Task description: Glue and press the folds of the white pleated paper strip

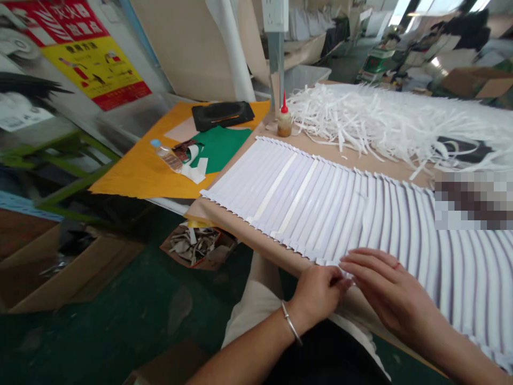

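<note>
- Left hand (316,294), silver bangle (291,323) at wrist, pinched closed on near edge of pleated white paper sheet (320,208)
- Right hand (385,289), open, fingertips on same edge
- Sheet flat on tan cardboard surface (248,235), beside shredded white paper strips (360,123)

The left hand (318,297) pinches the edge of a big folded white paper (320,208), and the right hand (385,283) lies flat on it just beside. A silver bangle (291,324) sits on the left wrist. Up past the paper are a glue bottle with a red tip (284,115) and a heap of white paper strips (360,123). An orange board (136,171) is at the left.
</note>
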A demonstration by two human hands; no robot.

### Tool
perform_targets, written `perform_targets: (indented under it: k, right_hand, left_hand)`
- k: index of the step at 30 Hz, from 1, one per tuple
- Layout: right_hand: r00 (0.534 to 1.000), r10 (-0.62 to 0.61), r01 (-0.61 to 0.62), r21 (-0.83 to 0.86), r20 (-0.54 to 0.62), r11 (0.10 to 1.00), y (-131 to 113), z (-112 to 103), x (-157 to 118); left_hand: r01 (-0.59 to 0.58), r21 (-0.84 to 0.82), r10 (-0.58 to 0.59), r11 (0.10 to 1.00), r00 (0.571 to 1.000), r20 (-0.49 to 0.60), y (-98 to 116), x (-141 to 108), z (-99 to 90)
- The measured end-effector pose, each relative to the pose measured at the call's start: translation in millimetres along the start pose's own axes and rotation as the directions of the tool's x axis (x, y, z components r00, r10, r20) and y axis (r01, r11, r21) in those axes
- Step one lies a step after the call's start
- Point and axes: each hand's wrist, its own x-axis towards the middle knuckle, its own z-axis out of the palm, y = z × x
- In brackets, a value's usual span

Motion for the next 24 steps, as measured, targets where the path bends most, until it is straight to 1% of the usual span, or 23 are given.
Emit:
perform_targets:
  k: [1,2,4,5,7,9,12,15,18,20,22,24]
  right_hand:
    - [0.995,-0.088,0.091,-0.083,0.036,0.992,2.8,-1.8,10.4]
    - [0.986,-0.139,0.151,-0.143,0.091,0.978,5.9,-2.2,20.1]
    - [0.964,-0.150,0.194,-0.195,0.221,0.962,12.3,-0.9,35.9]
    - [0.950,-0.126,0.184,-0.187,0.285,0.965,15.5,0.0,42.2]
    - [0.917,-0.068,0.126,-0.123,0.392,0.984,21.6,1.4,52.7]
    - [0.897,-0.026,0.057,-0.057,0.441,0.997,26.9,2.6,63.0]
    - [0.905,-0.001,0.019,-0.039,0.426,0.999,33.7,7.7,82.2]
    - [0.918,0.022,-0.006,-0.041,0.395,0.999,40.4,16.6,105.1]
    - [0.925,0.062,-0.030,-0.091,0.374,0.995,46.7,24.8,126.4]
    - [0.927,0.087,-0.035,-0.147,0.365,0.988,49.5,28.0,137.4]
    - [0.923,0.107,-0.036,-0.197,0.369,0.980,50.9,29.0,145.4]
    - [0.917,0.118,-0.029,-0.231,0.381,0.972,50.9,28.6,150.8]
  left_hand:
    - [-0.010,0.020,0.011,1.000,1.000,-0.019,0.4,-3.9,-0.6]
    - [-0.014,0.030,0.016,0.999,0.999,-0.046,0.5,-7.5,-1.1]
    - [-0.004,0.028,0.007,1.000,0.995,-0.103,-1.4,-13.2,-3.0]
    - [0.006,0.015,-0.004,1.000,0.992,-0.127,-3.3,-15.3,-4.3]
    - [0.020,-0.030,-0.025,0.999,0.986,-0.164,-8.4,-17.9,-7.8]
    - [0.023,-0.086,-0.039,0.996,0.980,-0.193,-14.2,-18.7,-12.0]
    - [0.027,-0.146,-0.059,0.989,0.973,-0.224,-22.1,-18.6,-19.4]
    - [0.048,-0.130,-0.082,0.990,0.959,-0.271,-28.6,-20.4,-28.7]
    - [0.078,-0.033,-0.085,0.996,0.940,-0.331,-34.1,-25.7,-37.7]
    - [0.087,0.048,-0.063,0.995,0.930,-0.363,-37.1,-29.9,-41.8]
    - [0.072,0.131,-0.014,0.989,0.917,-0.399,-39.7,-33.1,-43.9]
    - [0.036,0.222,0.065,0.974,0.900,-0.432,-41.9,-34.7,-44.5]
